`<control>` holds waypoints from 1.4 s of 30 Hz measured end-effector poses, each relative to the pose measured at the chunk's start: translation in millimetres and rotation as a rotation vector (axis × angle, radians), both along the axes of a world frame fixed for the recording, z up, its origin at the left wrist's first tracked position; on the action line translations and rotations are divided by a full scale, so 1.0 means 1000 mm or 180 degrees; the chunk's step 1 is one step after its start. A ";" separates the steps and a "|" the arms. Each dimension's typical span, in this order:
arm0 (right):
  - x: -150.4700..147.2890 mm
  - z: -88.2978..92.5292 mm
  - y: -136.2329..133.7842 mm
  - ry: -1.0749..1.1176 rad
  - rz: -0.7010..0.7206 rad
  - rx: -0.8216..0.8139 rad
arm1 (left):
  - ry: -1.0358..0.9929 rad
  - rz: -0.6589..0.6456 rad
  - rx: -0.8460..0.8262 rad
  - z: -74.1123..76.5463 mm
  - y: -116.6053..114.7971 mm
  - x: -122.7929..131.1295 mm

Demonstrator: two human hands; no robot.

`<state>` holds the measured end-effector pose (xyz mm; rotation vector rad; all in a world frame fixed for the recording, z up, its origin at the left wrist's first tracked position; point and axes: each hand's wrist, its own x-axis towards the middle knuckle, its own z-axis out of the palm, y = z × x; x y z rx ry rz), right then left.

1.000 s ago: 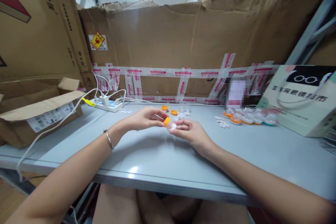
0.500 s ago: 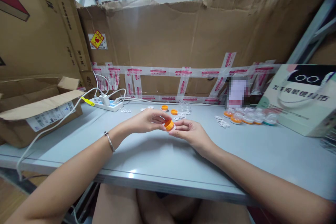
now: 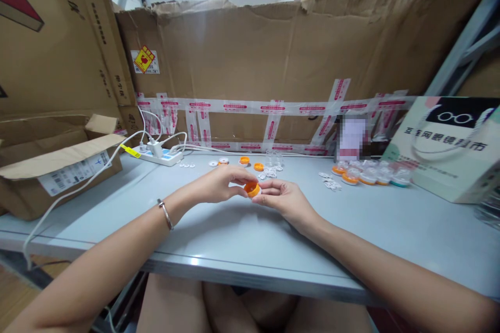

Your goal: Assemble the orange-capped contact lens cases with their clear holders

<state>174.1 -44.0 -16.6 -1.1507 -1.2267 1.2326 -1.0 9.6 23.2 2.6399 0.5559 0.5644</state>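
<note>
Between my two hands, a little above the table, is a round orange and white plastic piece [image 3: 252, 190], its hollow orange side tilted toward me. My left hand [image 3: 222, 184] grips its left side between thumb and fingers. From the right, my right hand [image 3: 287, 197] pinches its white rim. Just beyond my hands lie an orange ring [image 3: 258, 167], an orange and white round piece [image 3: 244, 161], a pile of small white parts [image 3: 270, 172] and clear plastic pieces [image 3: 274, 158]. Behind my left hand are a white disc [image 3: 213, 164] and another white and orange piece [image 3: 223, 161].
At right, several clear-topped pieces with orange or teal bases [image 3: 369, 174] stand beside white parts [image 3: 330, 182] and a paper bag [image 3: 445, 151]. At left are a power strip [image 3: 172, 157], a white cable [image 3: 78, 187] and an open cardboard box [image 3: 23, 177]. Large cardboard [image 3: 234, 52] lines the back.
My left hand has shifted slightly left and down, uncovering the white and orange piece behind it. The held piece has tilted, showing more of its hollow inside.
</note>
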 end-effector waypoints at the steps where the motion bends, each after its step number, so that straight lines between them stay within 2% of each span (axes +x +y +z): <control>1: 0.000 0.000 0.000 -0.0015 -0.0002 -0.0010 | -0.0017 -0.0015 -0.0009 -0.001 0.000 0.000; 19: -0.002 -0.003 0.001 0.0020 -0.0184 0.0038 | -0.0142 0.0179 0.0095 -0.002 -0.007 0.007; 30: -0.002 0.001 0.002 0.0211 -0.0125 0.0242 | -0.0500 0.0107 -0.0109 0.005 -0.001 0.003; 36: 0.000 -0.001 0.002 0.0268 -0.0021 0.0245 | -0.0469 0.0065 0.0145 0.006 -0.004 0.001; 42: 0.003 -0.005 0.003 0.0293 0.0112 0.0230 | -0.0549 0.0006 0.0047 0.006 -0.002 -0.002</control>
